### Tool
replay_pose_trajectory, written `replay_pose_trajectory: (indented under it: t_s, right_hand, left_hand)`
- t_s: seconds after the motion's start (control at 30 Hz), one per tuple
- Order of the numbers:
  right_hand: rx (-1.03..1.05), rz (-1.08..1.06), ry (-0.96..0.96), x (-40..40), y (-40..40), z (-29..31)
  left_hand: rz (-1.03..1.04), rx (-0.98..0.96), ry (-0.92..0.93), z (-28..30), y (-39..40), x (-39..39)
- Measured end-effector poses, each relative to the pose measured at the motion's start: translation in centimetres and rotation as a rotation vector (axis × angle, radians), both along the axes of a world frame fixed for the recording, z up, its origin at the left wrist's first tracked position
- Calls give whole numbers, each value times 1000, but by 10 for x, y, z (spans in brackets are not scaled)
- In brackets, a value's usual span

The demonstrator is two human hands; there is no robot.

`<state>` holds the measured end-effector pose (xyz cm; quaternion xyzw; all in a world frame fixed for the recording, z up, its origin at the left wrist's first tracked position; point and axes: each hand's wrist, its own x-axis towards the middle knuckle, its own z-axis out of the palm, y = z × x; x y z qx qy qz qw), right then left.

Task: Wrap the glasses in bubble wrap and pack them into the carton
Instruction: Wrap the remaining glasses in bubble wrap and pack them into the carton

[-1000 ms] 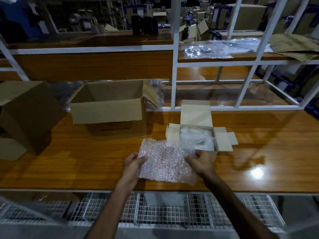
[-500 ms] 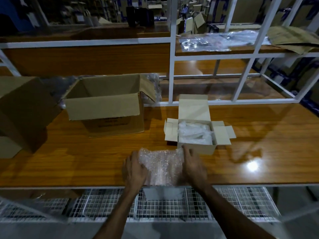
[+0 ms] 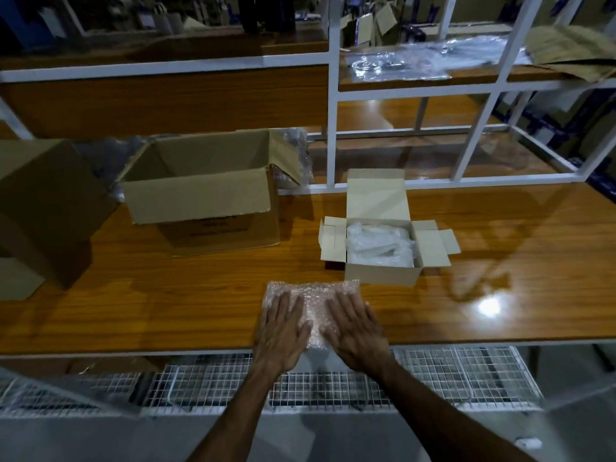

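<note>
Pressing flat, straight fingers (image 3: 286,306) of left hand (image 3: 280,331) and right hand (image 3: 356,331) hold the bubble wrap (image 3: 313,296) against the desk (image 3: 166,295), gripping nothing.

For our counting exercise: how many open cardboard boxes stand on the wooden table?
3: a large brown carton mid-left, another brown box at the left edge, a small pale box centre-right.

Both palms cover the near half of the bubble wrap (image 3: 311,296), and beyond it the small white box (image 3: 383,276) shows only indistinct pale wrapped bundles.
</note>
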<state>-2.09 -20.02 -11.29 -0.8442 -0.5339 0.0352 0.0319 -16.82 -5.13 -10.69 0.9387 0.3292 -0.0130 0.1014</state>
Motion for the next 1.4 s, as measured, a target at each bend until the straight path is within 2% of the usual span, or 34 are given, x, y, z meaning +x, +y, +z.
replay_pose_trajectory:
  t_s: [0.2,0.3,0.4,0.47,0.57,0.7,0.77,0.9,1.07,1.17,1.3,1.4]
  right_hand:
    - [-31,-127,63,14,-8,2]
    - [-94,-81,128,24,-7,15]
    - [37,-104,230,38,-10,24]
    - [107,-125,206,47,-14,25]
    - [48,-135,158,52,-15,30]
    - [12,-186,223,53,-8,38]
    - [17,-199,281,54,-5,39]
    - [48,-197,371,58,-1,38]
    - [71,-200,468,64,2,36]
    - [81,-196,528,64,2,35]
    - [137,-162,606,68,1,35]
    - [218,-155,650,71,-4,36]
  left_hand:
    - [137,-31,29,0,16,-12]
    - [192,-50,0,6,11,-16]
    - [316,32,-105,13,1,-28]
    - [421,51,-128,21,-1,-31]
    - [593,-123,-88,34,6,-28]
    - [768,-389,-84,35,23,-18]
    - [800,-453,-175,41,24,-16]
    - [686,-551,-531,61,4,-7]
    - [563,-589,-669,76,-42,35]
    - [499,-543,-582,70,-65,55]
    - [298,-161,-328,58,-87,67]
    - [230,-86,-208,49,-97,64]
